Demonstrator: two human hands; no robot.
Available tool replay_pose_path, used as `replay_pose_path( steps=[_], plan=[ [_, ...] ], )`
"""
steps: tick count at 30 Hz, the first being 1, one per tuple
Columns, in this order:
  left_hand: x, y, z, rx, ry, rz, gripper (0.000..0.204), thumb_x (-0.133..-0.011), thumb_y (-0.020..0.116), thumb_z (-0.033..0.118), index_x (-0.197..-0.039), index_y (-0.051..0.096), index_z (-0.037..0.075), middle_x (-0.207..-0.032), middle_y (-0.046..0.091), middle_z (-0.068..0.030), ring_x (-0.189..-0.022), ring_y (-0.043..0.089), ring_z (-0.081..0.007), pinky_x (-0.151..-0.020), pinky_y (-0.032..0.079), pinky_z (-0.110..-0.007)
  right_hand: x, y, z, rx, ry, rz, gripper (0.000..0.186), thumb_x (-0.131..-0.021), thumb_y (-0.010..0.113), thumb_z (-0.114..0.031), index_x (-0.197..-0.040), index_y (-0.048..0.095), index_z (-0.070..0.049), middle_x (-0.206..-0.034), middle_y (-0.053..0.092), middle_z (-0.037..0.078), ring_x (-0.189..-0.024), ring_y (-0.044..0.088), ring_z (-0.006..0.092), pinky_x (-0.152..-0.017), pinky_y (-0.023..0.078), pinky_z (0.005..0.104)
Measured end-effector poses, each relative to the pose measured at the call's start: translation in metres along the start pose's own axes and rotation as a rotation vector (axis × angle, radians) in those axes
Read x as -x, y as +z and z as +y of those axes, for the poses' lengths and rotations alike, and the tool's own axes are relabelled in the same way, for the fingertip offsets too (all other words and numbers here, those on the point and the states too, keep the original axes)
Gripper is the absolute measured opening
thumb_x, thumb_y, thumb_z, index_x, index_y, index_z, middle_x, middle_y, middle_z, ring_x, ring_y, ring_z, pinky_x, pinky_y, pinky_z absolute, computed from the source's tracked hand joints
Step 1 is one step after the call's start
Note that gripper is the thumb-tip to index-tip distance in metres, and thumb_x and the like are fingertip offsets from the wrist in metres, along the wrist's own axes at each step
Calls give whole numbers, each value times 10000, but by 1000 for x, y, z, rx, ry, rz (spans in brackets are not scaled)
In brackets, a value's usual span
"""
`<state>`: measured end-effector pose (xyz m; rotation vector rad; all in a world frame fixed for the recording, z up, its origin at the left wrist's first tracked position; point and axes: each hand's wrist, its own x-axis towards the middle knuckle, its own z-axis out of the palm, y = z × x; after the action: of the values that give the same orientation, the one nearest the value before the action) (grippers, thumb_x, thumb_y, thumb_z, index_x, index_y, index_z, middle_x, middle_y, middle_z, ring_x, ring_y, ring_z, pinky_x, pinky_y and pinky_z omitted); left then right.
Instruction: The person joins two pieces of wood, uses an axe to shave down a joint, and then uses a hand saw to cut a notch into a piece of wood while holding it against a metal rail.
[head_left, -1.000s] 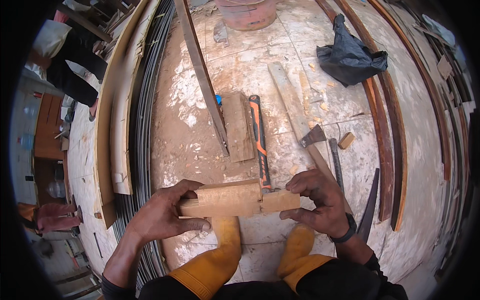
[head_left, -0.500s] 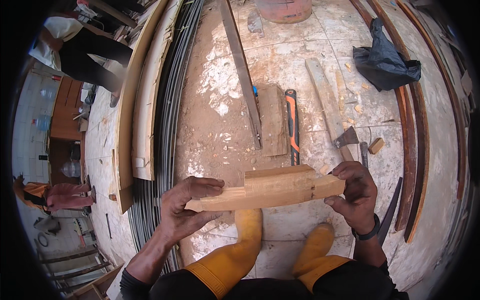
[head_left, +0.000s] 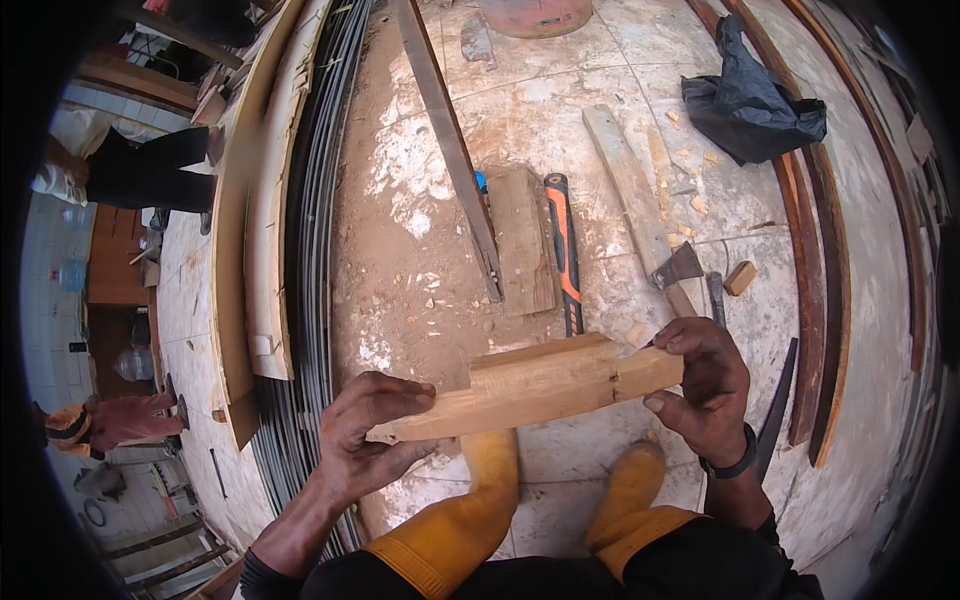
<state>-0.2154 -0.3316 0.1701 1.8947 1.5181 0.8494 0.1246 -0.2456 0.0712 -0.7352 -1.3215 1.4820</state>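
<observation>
Between my two hands I hold a pale piece of wood [head_left: 540, 388] above my yellow boots. It has a raised thicker middle and narrower ends. My left hand [head_left: 365, 430] grips its left end, fingers on top and thumb below. At the right end, my right hand [head_left: 705, 390] pinches it with fingers above and thumb at the lower edge. Beyond the piece lie an orange and black handled tool [head_left: 564, 255] and a thick wooden block [head_left: 522, 240]. A hatchet-like metal head [head_left: 679, 267] lies on the floor near my right hand, close to a small wood offcut [head_left: 740, 278].
A dark wooden bar [head_left: 447, 140] stretches away past the block. Long boards [head_left: 268, 220] and a bundle of metal rods [head_left: 318, 200] run along the left. On the right are brown timbers [head_left: 815, 230] and a black plastic bag [head_left: 752, 105]. Two people stand at far left.
The wood has turned slightly in my hands, so more of its near side face shows. Both hands keep their hold. My view has shifted, moving the floor items a little left.
</observation>
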Motion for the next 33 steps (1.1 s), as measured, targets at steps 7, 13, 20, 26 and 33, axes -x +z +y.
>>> replay_pose_path(
  steps=[7,13,20,26,33],
  plan=[
    [-5,27,-3,9,-58,-35,391,-714,892,109,-1018,658,35,-1054,700,-163,-985,697,-277,-824,562,-358,-2,-18,-7,72,-62,24,610,-669,835,51,-1216,587,-63,-1210,565,118,-1038,542,148,-786,414,267],
    [-8,39,-2,-47,-46,-50,438,-687,922,132,-985,607,67,-1021,680,-142,-930,674,-226,-792,544,-334,-7,-21,-10,-3,-76,-17,583,-723,775,108,-1248,575,-48,-1268,531,132,-1191,548,215,-957,494,336],
    [-16,41,3,-22,-64,-93,425,-716,899,120,-999,586,66,-1047,648,-140,-956,645,-210,-791,534,-323,-10,-26,-11,-32,-73,-61,573,-748,757,113,-1265,568,-48,-1301,521,125,-1240,536,228,-1011,493,365],
    [-41,70,19,-61,-309,-223,507,-737,873,152,-1126,573,28,-1026,672,-169,-927,674,-275,-789,550,-360,-2,-45,-14,-12,-6,-98,486,-790,732,49,-1233,565,-59,-1286,531,113,-1166,567,201,-927,505,339],
    [-24,97,2,-449,-662,-806,562,-826,759,459,-1116,671,-14,-890,689,-247,-858,692,-404,-774,544,-465,38,-43,49,252,129,-311,312,-890,698,-197,-1129,559,-54,-1167,558,103,-1004,589,246,-826,496,359]
  ],
)
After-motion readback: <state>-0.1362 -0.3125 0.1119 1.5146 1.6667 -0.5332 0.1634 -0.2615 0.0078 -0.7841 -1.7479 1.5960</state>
